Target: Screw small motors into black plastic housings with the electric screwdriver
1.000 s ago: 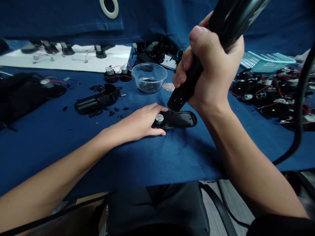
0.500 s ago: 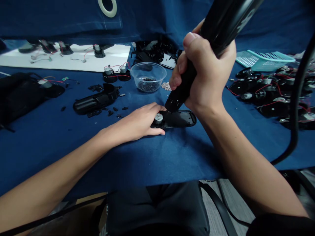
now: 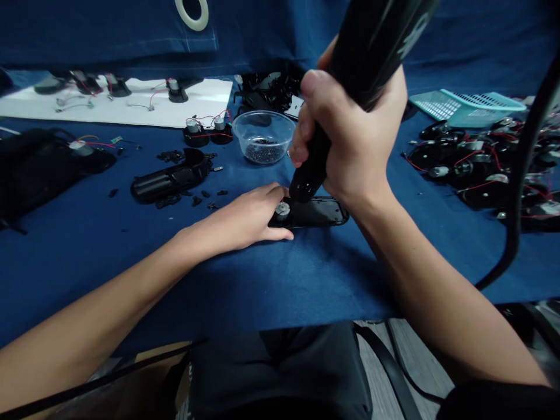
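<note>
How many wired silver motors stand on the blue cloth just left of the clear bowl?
2: the left motor and the right motor, side by side, each on a black base, between the white sheet and the clear bowl. Neither is hidden.

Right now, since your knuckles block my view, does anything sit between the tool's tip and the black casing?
Nothing visible: the black tool in the right hand points at the black casing, the left hand's fingers beside it.

Oblong, glossy black housing (image 3: 317, 213) lying flat on blue cloth (image 3: 219, 291), small silver motor (image 3: 282, 210) seated at its left end. Black power tool (image 3: 304, 184) tilted, tip down, at the housing's upper edge.
</note>
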A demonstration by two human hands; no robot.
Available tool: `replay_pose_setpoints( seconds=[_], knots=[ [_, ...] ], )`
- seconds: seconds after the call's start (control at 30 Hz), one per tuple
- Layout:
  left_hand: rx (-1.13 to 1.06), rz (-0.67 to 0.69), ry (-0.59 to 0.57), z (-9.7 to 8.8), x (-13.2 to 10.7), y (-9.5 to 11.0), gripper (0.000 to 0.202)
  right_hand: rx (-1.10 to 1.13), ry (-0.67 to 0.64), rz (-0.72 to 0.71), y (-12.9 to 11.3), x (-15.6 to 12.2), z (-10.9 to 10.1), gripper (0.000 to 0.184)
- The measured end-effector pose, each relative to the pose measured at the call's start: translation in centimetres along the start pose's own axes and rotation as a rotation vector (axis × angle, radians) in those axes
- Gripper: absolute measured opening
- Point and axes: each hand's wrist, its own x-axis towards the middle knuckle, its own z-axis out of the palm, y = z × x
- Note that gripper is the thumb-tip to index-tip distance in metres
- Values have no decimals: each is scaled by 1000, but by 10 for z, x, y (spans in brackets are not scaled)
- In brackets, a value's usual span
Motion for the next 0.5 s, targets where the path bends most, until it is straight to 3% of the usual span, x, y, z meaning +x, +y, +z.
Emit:
replay_pose_setpoints(
  seconds=[0.17,0.33,0.5],
  knots=[
    [2,-28,-26,2,0,-2,70,21,-145,-72,1,-1,12,27],
    [-7,-15,-20,1,0,-1,70,31,-69,35,-3,-5,5,27],
    [-21,-8,-22,-1,-1,0,67,108,-110,25,-3,-9,-2,31]
  ],
)
